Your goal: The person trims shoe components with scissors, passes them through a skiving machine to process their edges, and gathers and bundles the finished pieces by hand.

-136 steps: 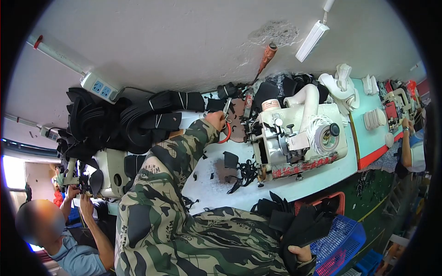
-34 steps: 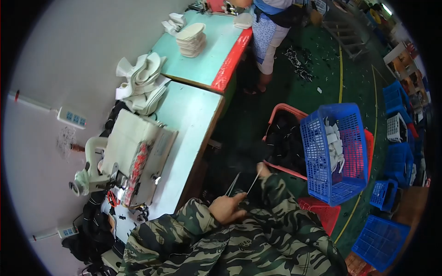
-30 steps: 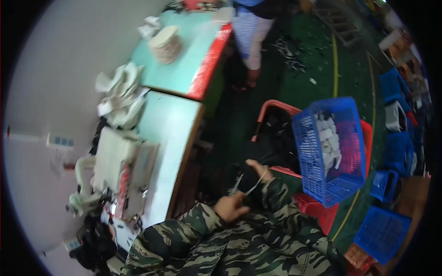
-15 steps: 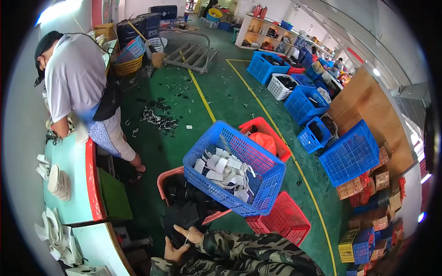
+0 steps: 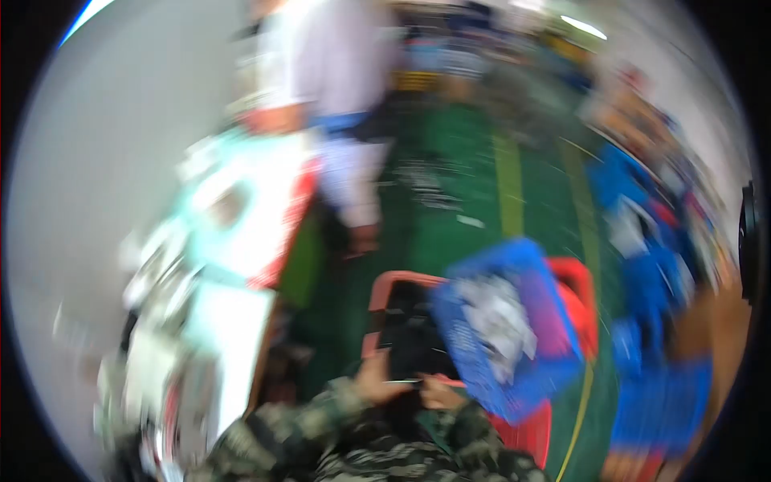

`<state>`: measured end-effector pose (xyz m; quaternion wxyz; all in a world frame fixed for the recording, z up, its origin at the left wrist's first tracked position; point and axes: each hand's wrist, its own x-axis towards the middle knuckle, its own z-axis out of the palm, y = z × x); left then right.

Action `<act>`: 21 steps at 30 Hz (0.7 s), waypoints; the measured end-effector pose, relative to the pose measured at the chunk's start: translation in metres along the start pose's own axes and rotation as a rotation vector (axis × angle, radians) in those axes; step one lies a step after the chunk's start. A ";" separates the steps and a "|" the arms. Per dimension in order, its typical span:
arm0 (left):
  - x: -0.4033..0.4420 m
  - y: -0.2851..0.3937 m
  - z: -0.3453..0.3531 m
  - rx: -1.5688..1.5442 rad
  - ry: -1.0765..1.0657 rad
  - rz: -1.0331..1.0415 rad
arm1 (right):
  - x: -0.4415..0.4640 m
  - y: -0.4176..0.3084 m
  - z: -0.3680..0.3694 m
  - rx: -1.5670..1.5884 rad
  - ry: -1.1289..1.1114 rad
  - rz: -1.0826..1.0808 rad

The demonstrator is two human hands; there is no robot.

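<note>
Motion blur softens the whole head view. My left hand (image 5: 379, 379) is at lower centre, thumb pointing right, closed on a piece of dark material whose outline I cannot make out. Close by on the right, my right hand (image 5: 440, 394) has its fingers curled at the same dark piece. Just beyond both hands stands a salmon-coloured crate (image 5: 377, 299) holding black pieces (image 5: 414, 329). To the right, a blue perforated basket (image 5: 554, 386) containing white pieces (image 5: 499, 321) sits tilted over the crate's edge and partly hides it.
A pale green workbench (image 5: 249, 173) with a red edge runs along the left, with white pieces (image 5: 165, 265) beside it. A person (image 5: 341, 72) stands at its far end. Red crates (image 5: 526, 438) lie under the basket; blue crates (image 5: 662, 402) line the right.
The view has swung left, so the bench, person and basket appear further right. My hands have moved slightly apart, side by side in front of the salmon crate, still at the dark material.
</note>
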<state>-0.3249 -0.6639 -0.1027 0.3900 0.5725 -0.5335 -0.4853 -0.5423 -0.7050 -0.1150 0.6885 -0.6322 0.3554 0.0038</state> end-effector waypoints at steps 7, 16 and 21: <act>-0.006 0.068 0.010 0.003 0.217 0.089 | 0.081 0.015 -0.082 0.183 0.445 0.128; -0.304 -0.053 -0.054 0.404 0.502 -0.655 | 0.207 0.120 -0.086 -0.170 -0.069 0.454; -0.470 -0.024 -0.085 -0.732 1.130 -1.103 | 0.189 0.022 0.130 -0.314 -0.434 0.374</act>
